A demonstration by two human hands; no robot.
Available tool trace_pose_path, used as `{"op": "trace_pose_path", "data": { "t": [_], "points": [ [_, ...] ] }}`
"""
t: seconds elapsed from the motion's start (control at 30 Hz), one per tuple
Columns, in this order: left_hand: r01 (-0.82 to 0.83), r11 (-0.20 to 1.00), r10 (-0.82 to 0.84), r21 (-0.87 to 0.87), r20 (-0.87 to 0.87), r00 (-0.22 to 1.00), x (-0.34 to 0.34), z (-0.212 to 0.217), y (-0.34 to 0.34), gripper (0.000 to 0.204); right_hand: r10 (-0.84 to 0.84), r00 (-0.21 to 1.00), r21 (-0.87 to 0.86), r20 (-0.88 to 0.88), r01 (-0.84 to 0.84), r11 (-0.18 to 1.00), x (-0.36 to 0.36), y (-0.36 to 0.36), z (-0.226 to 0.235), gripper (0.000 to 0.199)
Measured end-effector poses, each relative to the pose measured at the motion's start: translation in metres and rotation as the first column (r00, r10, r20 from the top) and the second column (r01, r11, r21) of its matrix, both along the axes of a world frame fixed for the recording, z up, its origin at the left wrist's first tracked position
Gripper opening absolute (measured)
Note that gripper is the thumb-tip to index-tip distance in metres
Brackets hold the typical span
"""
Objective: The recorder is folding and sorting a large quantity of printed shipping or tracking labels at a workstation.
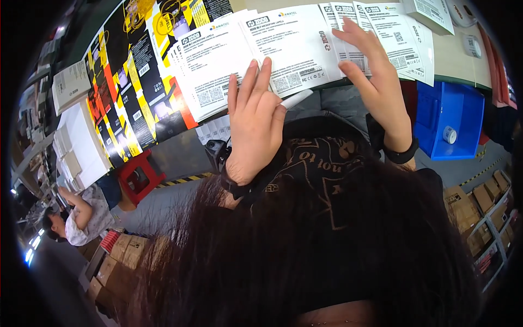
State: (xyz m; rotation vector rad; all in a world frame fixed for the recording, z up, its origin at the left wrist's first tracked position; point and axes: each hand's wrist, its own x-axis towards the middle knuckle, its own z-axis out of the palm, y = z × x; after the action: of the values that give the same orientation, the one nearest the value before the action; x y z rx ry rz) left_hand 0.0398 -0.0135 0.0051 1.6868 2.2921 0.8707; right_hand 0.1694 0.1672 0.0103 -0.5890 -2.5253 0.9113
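My left hand (253,122) rests at the lower edge of white printed sheets (215,57), its outer fingers stretched over them. Its thumb and curled index finger pinch a white pointed strip (297,100); whether that is a tool or curled paper I cannot tell. Under the fingertips and to their right lies another white printed sheet (294,46). My right hand (378,79) is open, fingers apart, over the left part of several fanned, overlapping white sheets (406,32). It holds nothing that I can see.
Black and yellow printed sheets (131,87) cover the table's left side. White stacks (81,144) lie beyond them. A blue bin (468,120) holding a small white roll (449,134) is at right. A red stool (139,177) stands lower left; another person (90,215) sits beyond.
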Motion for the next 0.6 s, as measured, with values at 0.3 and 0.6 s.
{"op": "trace_pose_path", "data": {
  "t": [0.3,0.6],
  "points": [
    [-0.136,0.944,0.004,0.302,0.401,0.916,-0.003,0.006,0.008,0.014,0.206,0.969,-0.744,-0.139,-0.239,0.624,-0.009,-0.022,0.008,0.02],
    [-0.264,0.811,-0.125,0.522,0.595,0.794,0.004,0.022,0.022,0.027,0.104,0.978,-0.67,-0.182,-0.201,0.714,-0.008,-0.026,0.01,0.008]
  ]
}}
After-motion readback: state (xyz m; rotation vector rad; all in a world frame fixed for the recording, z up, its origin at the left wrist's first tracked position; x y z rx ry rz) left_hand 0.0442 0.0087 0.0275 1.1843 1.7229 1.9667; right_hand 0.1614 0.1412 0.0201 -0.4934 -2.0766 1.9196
